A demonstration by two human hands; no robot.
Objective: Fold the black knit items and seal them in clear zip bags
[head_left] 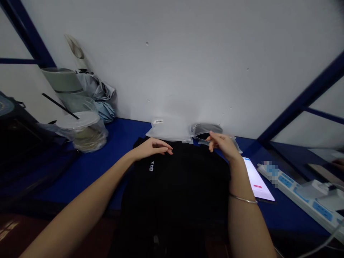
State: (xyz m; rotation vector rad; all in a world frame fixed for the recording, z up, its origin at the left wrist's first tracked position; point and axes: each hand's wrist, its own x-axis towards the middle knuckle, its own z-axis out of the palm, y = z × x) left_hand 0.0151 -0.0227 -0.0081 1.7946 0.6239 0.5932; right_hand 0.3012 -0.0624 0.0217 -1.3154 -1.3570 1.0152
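A black garment [182,179] with small white lettering lies over the front of the blue table; I cannot tell whether it is a top or trousers. Above its upper left part is my left hand [158,147], palm down, fingers loosely bent and a little apart, with nothing visible in them. My right hand [223,144] hovers over the upper right edge, its index finger stretched out and the others half curled, also without anything in it. Behind the garment, clear plastic bags lie against the wall: a flat one with a label [170,130] and another with something dark inside [205,129].
At left on the blue table [118,136] stand a lidded cup with a black straw [80,125], a pale green container [63,80] and a silvery folded umbrella [98,87]. A lit phone [258,179] and a white power strip [301,193] with plugs and cables lie at right.
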